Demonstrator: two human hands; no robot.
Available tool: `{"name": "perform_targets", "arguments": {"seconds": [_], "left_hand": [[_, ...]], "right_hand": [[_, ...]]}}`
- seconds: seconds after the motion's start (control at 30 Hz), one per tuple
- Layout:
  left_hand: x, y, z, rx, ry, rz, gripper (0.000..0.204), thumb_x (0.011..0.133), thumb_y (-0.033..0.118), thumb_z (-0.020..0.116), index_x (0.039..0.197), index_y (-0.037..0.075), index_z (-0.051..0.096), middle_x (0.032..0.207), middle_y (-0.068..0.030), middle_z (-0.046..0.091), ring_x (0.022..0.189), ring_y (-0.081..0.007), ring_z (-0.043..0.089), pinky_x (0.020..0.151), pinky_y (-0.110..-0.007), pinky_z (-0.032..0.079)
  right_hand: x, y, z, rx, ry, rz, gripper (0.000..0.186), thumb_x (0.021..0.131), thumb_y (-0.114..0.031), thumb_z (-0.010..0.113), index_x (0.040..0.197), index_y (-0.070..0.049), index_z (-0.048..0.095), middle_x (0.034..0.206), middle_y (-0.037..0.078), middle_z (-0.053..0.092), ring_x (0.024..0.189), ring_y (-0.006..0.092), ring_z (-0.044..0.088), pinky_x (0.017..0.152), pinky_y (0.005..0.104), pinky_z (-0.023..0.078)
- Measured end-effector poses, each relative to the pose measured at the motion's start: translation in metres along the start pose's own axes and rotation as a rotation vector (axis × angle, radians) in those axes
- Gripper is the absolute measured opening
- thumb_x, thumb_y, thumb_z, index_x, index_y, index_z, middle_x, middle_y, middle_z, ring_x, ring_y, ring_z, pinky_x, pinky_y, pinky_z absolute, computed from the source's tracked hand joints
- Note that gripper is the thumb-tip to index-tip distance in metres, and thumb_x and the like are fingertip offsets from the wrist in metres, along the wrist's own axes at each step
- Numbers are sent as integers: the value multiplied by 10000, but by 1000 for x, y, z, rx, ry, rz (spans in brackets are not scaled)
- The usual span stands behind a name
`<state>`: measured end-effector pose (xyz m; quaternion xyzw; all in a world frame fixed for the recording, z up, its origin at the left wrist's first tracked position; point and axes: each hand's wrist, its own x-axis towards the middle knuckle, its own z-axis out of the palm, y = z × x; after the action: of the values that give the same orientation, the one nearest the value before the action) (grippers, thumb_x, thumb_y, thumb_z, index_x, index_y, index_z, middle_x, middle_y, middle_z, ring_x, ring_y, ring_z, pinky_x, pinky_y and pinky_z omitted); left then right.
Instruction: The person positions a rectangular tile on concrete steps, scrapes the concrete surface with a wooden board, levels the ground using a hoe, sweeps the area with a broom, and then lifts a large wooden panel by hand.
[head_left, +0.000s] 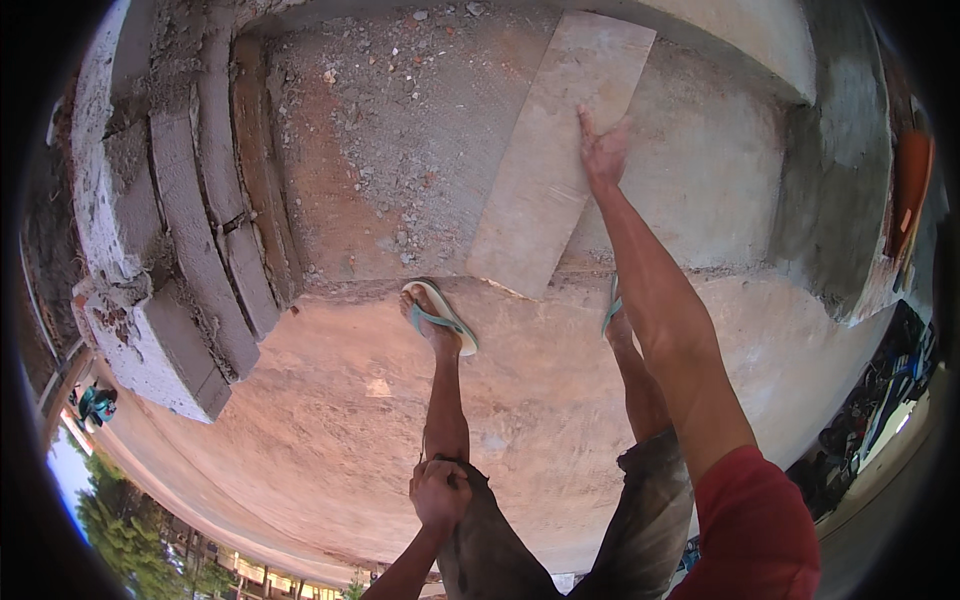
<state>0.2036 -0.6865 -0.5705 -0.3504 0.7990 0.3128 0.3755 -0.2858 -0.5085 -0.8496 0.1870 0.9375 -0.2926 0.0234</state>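
A long, pale rectangular slab (545, 165), like a tile or cut stone, lies slanted over the step, its near end by the step's front edge. My right hand (604, 152) is at the slab's right long edge, one digit stretched along its top face and the others curled at the edge, their tips hidden. My left hand (440, 493) rests closed against my knee, on the dark trouser leg (500, 540). A thin dark strand shows beside it; what the fingers hold, if anything, is hidden.
Rubble and grit (400, 170) cover the recess left of the slab. Stacked blocks (185, 210) form a rough wall on the left. A plastered pillar (830, 180) stands right, with an orange object (910, 185) beyond. My sandalled feet (440, 315) stand on the reddish floor (340, 420). Dark clutter (870, 400) lies far right.
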Motion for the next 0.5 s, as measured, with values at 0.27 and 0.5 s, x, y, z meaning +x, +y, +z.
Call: {"name": "perform_targets", "arguments": {"seconds": [0.27,0.5], "left_hand": [[1,-7,-8,3,4,-28,57,706,116,638,705,160,675,897,-7,679,1046,-293,587,908,-454,475],[3,-4,-7,-16,-36,-36,63,713,127,641,728,161,692,918,-21,688,1052,-303,586,914,-454,478]], "right_hand": [[-94,-35,-7,196,-216,-77,643,868,-478,712,1150,78,556,1056,261,671,1015,429,634,892,473,477],[-15,15,2,247,-16,-55,663,889,-499,672,1212,61,527,1057,305,654,1027,447,629,889,482,485]]}}
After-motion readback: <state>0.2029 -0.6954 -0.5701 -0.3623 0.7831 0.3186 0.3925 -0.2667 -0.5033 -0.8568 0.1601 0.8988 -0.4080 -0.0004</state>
